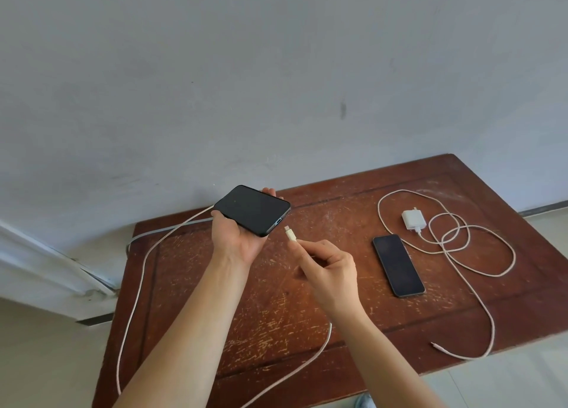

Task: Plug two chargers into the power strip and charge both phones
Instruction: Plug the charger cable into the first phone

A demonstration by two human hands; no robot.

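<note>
My left hand (238, 238) holds a black phone (252, 209) screen up above the table, its charging port facing right. My right hand (330, 268) pinches the white plug (290, 235) of a pale braided cable (135, 284), the tip a short gap from the phone's port. That cable loops off the table's left side and runs back behind the phone. A second dark phone (398, 265) lies flat on the table to the right. Beside it rests a white charger brick (414, 220) with its own coiled cable (479, 254), free end (436, 345) near the front edge. The power strip is hidden.
The scratched brown wooden table (276, 315) stands against a pale grey wall (276, 69). A grey cord (172, 228) lies along the table's back left edge. White trim (46, 263) runs along the floor at left. Pale floor shows around the table.
</note>
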